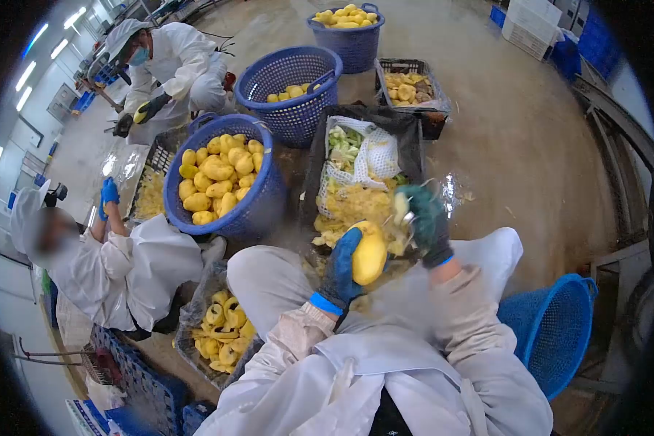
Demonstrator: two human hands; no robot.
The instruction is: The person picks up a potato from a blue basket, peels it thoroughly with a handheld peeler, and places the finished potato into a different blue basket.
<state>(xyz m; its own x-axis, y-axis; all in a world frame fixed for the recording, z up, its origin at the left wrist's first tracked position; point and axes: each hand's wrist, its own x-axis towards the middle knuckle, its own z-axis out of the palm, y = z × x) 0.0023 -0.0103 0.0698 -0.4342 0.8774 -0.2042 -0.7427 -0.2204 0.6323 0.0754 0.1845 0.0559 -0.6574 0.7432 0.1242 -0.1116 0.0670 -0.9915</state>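
Note:
My left hand (pixel 339 275), in a dark blue glove, is closed around a large peeled yellow potato (pixel 370 253) above my lap. Close by on the right, my right hand (pixel 430 227) wears a dark green glove, blurred by motion. Its fingers are closed on a peeler (pixel 410 217), of which only a bit of metal shows. Below and beyond both hands is a black crate (pixel 411 134) holding yellow peelings (pixel 349 207), green scraps and a white net (pixel 376 154).
A blue basket (pixel 275 190) of peeled potatoes stands left of the crate, with more blue baskets (pixel 258 83) behind. A lined crate (pixel 185 341) of cut pieces sits at my left, an upright blue basket (pixel 552 334) at my right. Two co-workers (pixel 127 272) (pixel 178 62) sit leftward.

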